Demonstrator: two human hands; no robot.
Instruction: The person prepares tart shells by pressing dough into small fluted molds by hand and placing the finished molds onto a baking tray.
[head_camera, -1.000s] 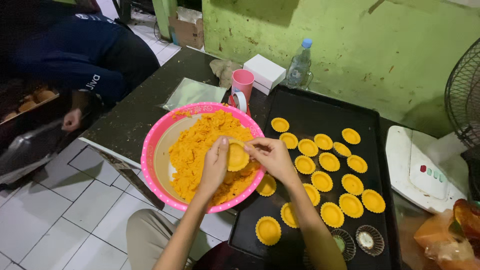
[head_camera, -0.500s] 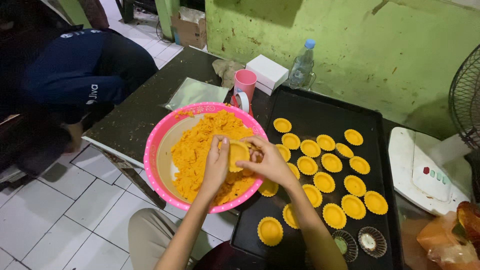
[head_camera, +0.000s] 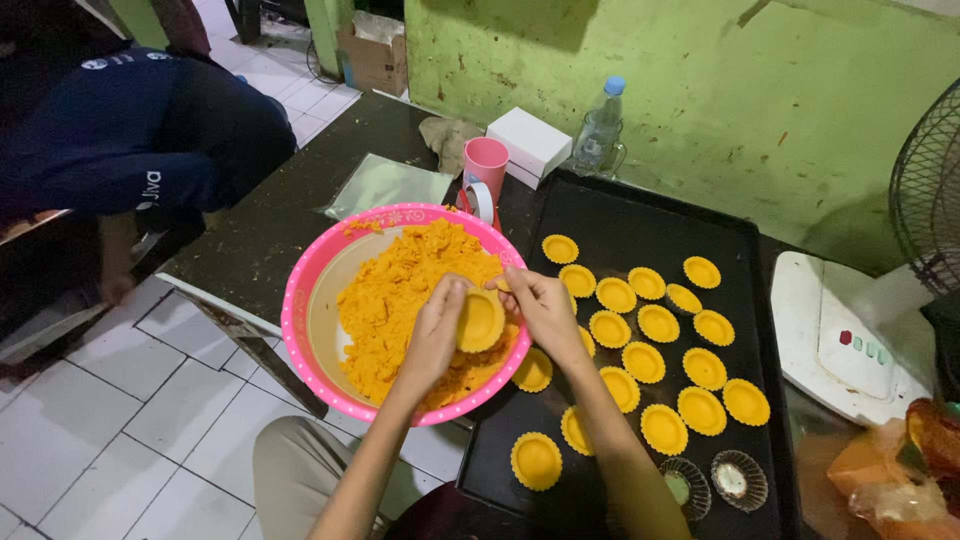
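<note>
Head view: pink bowl (head_camera: 300, 300) of orange dough (head_camera: 400, 290)

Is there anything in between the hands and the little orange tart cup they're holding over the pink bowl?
Nothing visible is. The left hand and the right hand both touch the tart cup directly, pressing it between them above the orange dough in the pink bowl.

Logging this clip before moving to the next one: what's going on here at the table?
A person holds a small dough-lined tart mould between the left hand and right hand, over a pink bowl of orange dough. Beside it, a black tray carries many filled yellow tart shells; two empty moulds sit near its front edge. Another person in dark blue bends at the left.
</note>
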